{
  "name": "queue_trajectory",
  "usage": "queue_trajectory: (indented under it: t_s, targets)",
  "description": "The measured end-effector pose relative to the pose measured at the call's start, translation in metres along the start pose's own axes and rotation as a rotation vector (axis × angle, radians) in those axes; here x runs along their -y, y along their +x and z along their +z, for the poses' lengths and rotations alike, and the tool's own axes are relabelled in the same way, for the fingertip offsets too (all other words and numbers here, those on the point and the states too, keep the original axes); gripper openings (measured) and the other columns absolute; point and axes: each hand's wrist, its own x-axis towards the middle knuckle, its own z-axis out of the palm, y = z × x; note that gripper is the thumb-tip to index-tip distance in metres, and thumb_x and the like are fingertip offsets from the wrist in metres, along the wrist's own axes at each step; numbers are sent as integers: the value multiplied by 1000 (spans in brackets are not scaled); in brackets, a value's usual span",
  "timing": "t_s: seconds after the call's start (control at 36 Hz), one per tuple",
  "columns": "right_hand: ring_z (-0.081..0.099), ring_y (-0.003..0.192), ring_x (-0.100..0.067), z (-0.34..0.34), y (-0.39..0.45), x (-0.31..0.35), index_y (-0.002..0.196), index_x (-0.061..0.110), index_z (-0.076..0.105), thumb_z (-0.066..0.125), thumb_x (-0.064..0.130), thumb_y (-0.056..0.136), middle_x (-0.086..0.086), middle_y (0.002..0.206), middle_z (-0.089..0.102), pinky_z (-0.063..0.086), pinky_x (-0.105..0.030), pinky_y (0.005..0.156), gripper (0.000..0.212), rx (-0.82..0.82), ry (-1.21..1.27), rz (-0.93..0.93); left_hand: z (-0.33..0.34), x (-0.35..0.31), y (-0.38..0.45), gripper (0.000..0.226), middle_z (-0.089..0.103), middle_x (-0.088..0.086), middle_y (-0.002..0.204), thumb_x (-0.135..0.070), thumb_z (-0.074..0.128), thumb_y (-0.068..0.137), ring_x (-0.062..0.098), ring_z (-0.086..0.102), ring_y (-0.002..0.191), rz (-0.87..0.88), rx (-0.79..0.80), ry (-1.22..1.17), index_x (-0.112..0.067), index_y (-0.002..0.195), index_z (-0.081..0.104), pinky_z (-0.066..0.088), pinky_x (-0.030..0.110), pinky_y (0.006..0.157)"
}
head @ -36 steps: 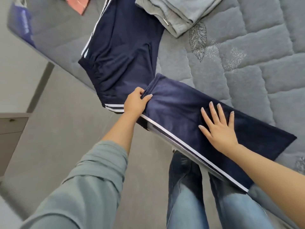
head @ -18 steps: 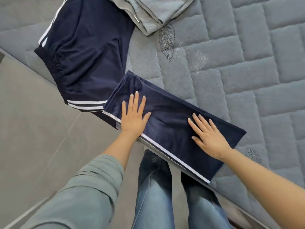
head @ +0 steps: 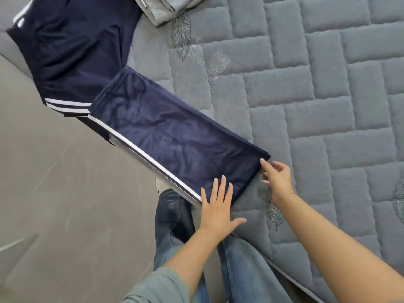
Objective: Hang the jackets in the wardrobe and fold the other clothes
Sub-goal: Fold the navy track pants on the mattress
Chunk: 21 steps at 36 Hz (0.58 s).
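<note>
Navy track pants (head: 175, 136) lie doubled along bed edge (head: 328, 127), waistband at approx 10 o'clock. Both hands were shifted to fold end at 5 o'clock since 0.5 s ago: left hand (head: 218, 206) pressed flat, fingers straight; right hand (head: 276, 178) fingers relaxed, touching corner, no grip seen. Next fold judged imminent.

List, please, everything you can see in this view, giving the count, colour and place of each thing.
navy track trousers: one, dark blue with white side stripes, legs folded over along the bed's near edge, waist part lying up left.
grey garment: one, light grey, folded, top edge of the view on the bed.
quilted bed cover: one, grey-blue with leaf embroidery, right and centre.
floor: grey tiles, left.
jeans-clad legs: blue denim, bottom centre.
left hand: flat, fingertips on the trousers' near end.
right hand: at the trousers' end corner, fingers loosely bent.
</note>
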Motion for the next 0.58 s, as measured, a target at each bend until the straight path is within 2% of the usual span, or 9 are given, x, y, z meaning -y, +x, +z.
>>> queue_trajectory:
  t_s: [0.06, 0.11, 0.19, 0.25, 0.31, 0.33, 0.39, 0.47, 0.58]
  targets:
    - [64, 91, -18, 3, 4, 0, 108, 10, 58, 66, 26, 91, -6, 108, 65, 53, -28, 70, 24, 155, 131, 120, 12, -8, 1, 105, -43, 5, 148, -70, 44, 86, 27, -40, 136, -34, -29, 46, -19, 143, -28, -26, 57, 105]
    - [66, 85, -13, 7, 7, 0, 100, 16, 63, 66, 25, 92, 0, 100, 68, 53, -25, 64, 13, 197, 115, 83, 16, -7, 1, 100, -42, 2, 149, -55, 52, 91, 25, -32, 142, -65, -93, 51, -21, 147, -24, -22, 55, 108]
    - [65, 79, -14, 10, 8, 4, 96, 18, 63, 66, 24, 91, 0, 95, 69, 52, -26, 60, 8, 205, 95, 78, 15, 1, -3, 83, -16, 2, 161, -29, 56, 92, 22, -9, 150, -40, -183, -28, -20, 155, 2, -13, 47, 116]
    - [64, 68, -14, 8, 8, 11, 98, 14, 63, 67, 22, 90, -6, 91, 68, 51, -25, 53, 11, 219, 87, 86, 12, 6, -7, 72, 5, 3, 163, -15, 55, 89, 20, 3, 151, -17, -236, -196, -17, 153, 23, -10, 38, 119]
    - [61, 52, -12, 5, 5, 19, 105, 10, 56, 68, 15, 88, -11, 88, 65, 49, -23, 45, 21, 210, 69, 35, 3, 11, -13, 59, 23, 1, 160, -10, 54, 86, 18, 20, 147, -28, -263, -440, -15, 144, 42, 6, 32, 121]
    - [59, 46, -11, 3, 2, 23, 111, 11, 49, 68, 10, 87, -12, 85, 64, 48, -22, 43, 31, 201, 71, 2, -2, 15, -17, 53, 34, -2, 156, -10, 54, 85, 16, 32, 142, -47, -270, -554, -17, 137, 48, 21, 29, 118]
    - [58, 43, -13, 2, -6, 32, 120, 19, 38, 64, 3, 87, -9, 76, 63, 51, -25, 45, 45, 222, 68, -75, -16, 26, -26, 43, 54, -13, 137, -12, 53, 84, 11, 54, 117, -97, -264, -709, -30, 123, 54, 43, 24, 96]
    - [57, 44, -15, 5, -22, 53, 117, 27, 48, 56, -4, 87, -1, 66, 59, 51, -25, 45, 44, 332, -7, -219, -41, 49, -38, 38, 64, -22, 92, -10, 57, 78, 4, 60, 83, -133, -314, -820, -45, 93, 52, 45, 18, 72]
    - [63, 46, -21, 20, -40, 97, 102, 23, 70, 49, -9, 88, -7, 82, 64, 57, -27, 52, 40, 592, -155, -288, -79, 82, -55, 30, 67, -12, 82, -1, 59, 73, 13, 64, 82, -156, -366, -998, -29, 83, 58, 49, 20, 72]
